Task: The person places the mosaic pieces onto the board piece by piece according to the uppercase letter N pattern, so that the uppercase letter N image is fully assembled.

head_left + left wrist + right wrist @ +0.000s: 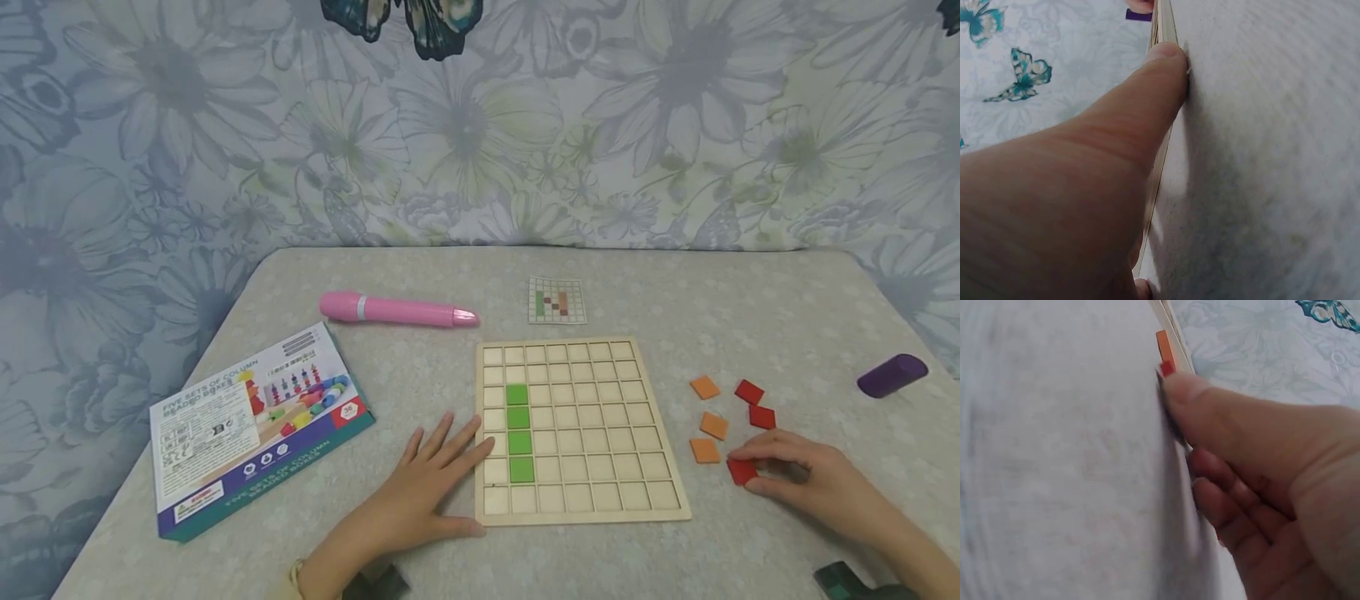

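A wooden grid board lies on the table, with several green square tiles in a column in its second column from the left. My left hand is spread flat at the board's left side, fingertips touching the rim. The left wrist view shows its thumb against the board's edge. Right of the board, my right hand pinches a red square tile between thumb and fingers, close to the tabletop. Two other red tiles and three orange tiles lie beside it.
A small pattern card lies behind the board. To its left is a pink pen-shaped object. A flat printed box sits at the left, and a purple cylinder at the far right. Floral fabric hangs behind the table.
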`<state>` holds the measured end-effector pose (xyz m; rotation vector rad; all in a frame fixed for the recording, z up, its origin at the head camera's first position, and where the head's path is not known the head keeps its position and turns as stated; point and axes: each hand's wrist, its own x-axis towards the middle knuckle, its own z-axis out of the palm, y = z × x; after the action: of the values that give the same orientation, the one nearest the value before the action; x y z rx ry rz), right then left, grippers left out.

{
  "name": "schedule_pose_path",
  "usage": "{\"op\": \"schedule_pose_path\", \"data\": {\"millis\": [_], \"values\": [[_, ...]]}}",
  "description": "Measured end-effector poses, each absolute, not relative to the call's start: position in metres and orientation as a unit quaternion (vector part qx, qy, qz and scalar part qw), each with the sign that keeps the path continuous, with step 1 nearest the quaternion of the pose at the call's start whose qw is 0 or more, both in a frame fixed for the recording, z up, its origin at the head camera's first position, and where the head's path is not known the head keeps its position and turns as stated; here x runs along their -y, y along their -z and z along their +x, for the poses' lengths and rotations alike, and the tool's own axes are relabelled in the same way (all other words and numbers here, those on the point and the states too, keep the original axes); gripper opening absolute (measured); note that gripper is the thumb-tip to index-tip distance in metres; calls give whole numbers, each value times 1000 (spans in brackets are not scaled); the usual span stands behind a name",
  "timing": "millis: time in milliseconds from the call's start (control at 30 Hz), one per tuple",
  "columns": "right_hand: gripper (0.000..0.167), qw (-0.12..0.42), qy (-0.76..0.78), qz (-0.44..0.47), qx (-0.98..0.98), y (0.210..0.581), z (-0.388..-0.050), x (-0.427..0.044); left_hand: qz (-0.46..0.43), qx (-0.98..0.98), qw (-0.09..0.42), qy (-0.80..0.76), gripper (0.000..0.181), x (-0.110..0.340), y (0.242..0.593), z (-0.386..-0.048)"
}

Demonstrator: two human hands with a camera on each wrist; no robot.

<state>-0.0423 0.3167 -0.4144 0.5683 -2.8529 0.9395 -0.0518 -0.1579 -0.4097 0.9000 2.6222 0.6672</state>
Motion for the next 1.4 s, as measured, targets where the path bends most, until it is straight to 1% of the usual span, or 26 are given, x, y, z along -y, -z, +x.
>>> {"op": "schedule_pose_path", "data": {"millis": [167,300,467,567,667,767,933,1233,1400], "values": [[42,76,-339,156,925,401,-45,-301,311,-911,145,-230,91,158,409,-52],[45,98,-410,195,886,391,-53,-272,310,-910,147,-232,91,158,409,-52],[41,87,-437,231,865,388,-62,-223,308,-910,150,-233,91,158,409,-52],[36,61,-430,233,870,394,-61,-199,307,-910,150,-233,91,158,409,-52],[33,37,-436,243,866,402,-59,-185,310,-909,150,-233,90,158,410,-52],[31,29,-461,259,849,409,-58,-179,312,-909,147,-233,90,158,410,-52],[33,33,-479,272,834,417,-58,-177,313,-909,145,-233,90,158,410,-52],[36,56,-452,285,843,416,-56,-174,312,-910,147,-232,90,158,408,-52],[35,54,-443,276,851,415,-55,-172,310,-909,150,-233,90,158,408,-52]]}}
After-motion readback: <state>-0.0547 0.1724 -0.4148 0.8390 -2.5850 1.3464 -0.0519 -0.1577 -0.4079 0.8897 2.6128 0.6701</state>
